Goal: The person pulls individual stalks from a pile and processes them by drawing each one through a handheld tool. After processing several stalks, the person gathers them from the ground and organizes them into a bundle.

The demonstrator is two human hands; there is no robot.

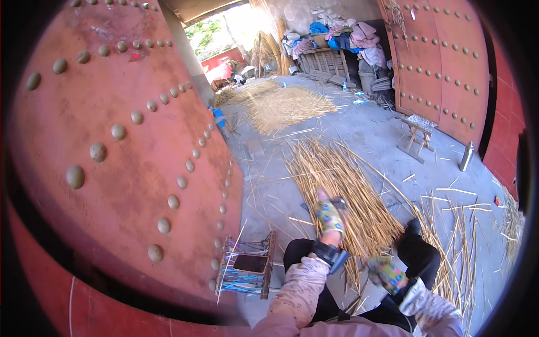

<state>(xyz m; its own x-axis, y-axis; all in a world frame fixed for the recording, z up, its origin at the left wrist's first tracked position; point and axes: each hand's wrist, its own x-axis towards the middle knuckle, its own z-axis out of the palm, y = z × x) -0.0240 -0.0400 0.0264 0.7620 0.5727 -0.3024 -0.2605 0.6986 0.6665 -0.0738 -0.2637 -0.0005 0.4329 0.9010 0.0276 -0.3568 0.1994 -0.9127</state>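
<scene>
A long heap of straw-coloured reed stalks (pixel 348 194) lies on the floor in front of me, its near end between my legs. My left hand (pixel 329 218), in a green patterned glove, is over the left middle of the heap. Its fingers look closed around a small dark thing (pixel 338 202), too blurred to name. Close to the heap's near end is my right hand (pixel 387 273), gloved the same way. Motion smears its fingers, so what it holds, if anything, does not show. Both wrists carry dark straps.
A studded red door leaf (pixel 123 157) stands at left, another (pixel 438 62) at right. A low woven stool (pixel 238 283) bears a phone (pixel 251 263). At right are a small stool (pixel 420 124), a metal flask (pixel 466 156) and loose stalks (pixel 455 241). Farther back lies more straw (pixel 289 106).
</scene>
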